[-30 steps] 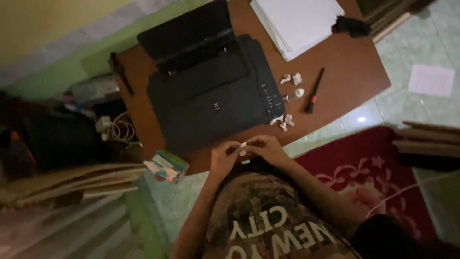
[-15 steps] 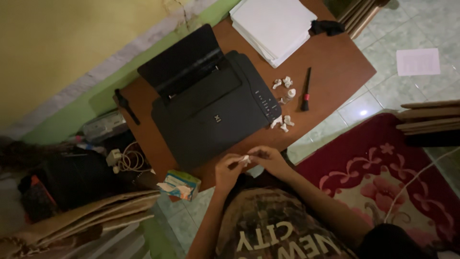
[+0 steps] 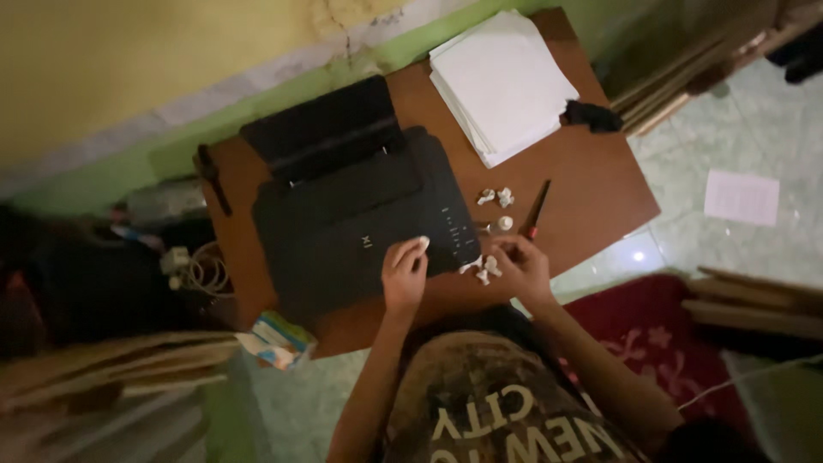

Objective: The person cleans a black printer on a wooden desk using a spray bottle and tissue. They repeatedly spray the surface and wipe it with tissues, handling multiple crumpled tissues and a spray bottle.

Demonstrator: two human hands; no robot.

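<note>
The left hand point(image 3: 405, 273) is pressing a small white wad point(image 3: 423, 243) against the black printer point(image 3: 360, 210) on the tabletop point(image 3: 600, 184), fingers pinched narrow around it; the right hand point(image 3: 521, 264), loosely curled, is reaching among crumpled scraps point(image 3: 480, 270). Gentle, even wiping would suit best.

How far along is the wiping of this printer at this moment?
Done, by appearance: crumpled white wads and more wads lie used on the brown table. In hand: the left hand presses a small white piece on the black printer; the right hand rests by the near wads. Left: cannot be judged; the printer's surface is too dark.
</note>
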